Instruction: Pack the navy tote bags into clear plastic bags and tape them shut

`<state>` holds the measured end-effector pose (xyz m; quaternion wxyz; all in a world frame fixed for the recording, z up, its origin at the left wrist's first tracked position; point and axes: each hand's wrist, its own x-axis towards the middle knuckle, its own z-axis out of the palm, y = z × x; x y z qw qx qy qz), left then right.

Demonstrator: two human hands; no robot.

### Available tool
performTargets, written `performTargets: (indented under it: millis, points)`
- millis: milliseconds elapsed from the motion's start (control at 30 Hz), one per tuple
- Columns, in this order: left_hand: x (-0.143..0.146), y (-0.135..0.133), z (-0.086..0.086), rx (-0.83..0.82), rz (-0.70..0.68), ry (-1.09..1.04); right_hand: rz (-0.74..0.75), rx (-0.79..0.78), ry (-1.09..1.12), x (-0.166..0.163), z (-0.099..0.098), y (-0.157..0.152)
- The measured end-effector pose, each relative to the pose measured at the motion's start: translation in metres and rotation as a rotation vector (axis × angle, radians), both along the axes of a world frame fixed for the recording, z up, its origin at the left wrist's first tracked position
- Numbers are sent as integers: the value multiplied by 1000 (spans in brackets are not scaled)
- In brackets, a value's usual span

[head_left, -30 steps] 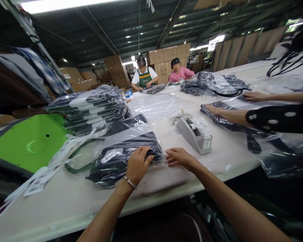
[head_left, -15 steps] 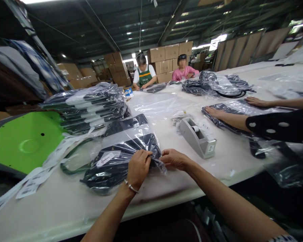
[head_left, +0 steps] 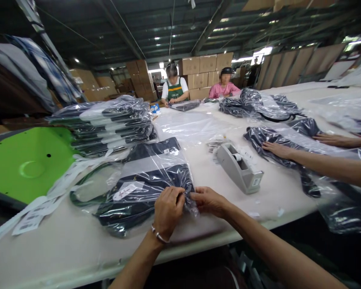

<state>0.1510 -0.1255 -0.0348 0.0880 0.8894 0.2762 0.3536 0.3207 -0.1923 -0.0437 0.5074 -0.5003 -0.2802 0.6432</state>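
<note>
In front of me a dark bag (head_left: 156, 172) with a green loop handle (head_left: 87, 200) lies flat inside a clear plastic bag (head_left: 114, 220). A white tag (head_left: 128, 190) shows through the film. My left hand (head_left: 168, 210), with a bracelet at the wrist, is closed on the gathered right end of the plastic bag. Close beside it, my right hand (head_left: 210, 202) pinches the same crumpled end. The fingertips of both hands are partly hidden by the film and by each other. A grey tape dispenser (head_left: 239, 170) stands just beyond my right hand.
Wrapped goods are stacked (head_left: 108, 124) at the left, behind a bright green panel (head_left: 27, 164) and a strip of labels (head_left: 33, 218). A co-worker's hands (head_left: 278, 150) press another wrapped dark item (head_left: 258, 140) at the right. Two people sit across the table (head_left: 192, 156).
Both my hands stay at the bag's gathered end, drawn closer together. The film there is more bunched. The co-worker's hands on the right have shifted over the wrapped item. The view has moved slightly.
</note>
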Motion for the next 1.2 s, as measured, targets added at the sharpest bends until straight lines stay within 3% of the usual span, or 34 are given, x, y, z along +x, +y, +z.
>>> performTargets:
  millis: [133,300,400,500,667,800,1033,1200]
  points:
    - [1,-2,3,3,44,21,66,72,93,-1,0,-12]
    - [-9,-14,-14,96,-20,108,-57,-35,120,-10,-12,-15]
    - [-20,-21,-26,136,-99,144,-76,-83,183,-14,-8,-17]
    - [-26,-28,-37,210,-123,198,-63,-77,122,-20,-2,-16]
    - [-27,-32,-43,211,-127,192,-197,-71,76,-32,-6,-12]
    - [-37,-23,-36,87,-154,125,-213,-98,150,-35,-2,-13]
    - [-71,9,-33,229,-13,300,-210,-212,97,-34,8,-11]
    - [-101,29,-30,185,112,350,-197,-203,42,-35,9,-8]
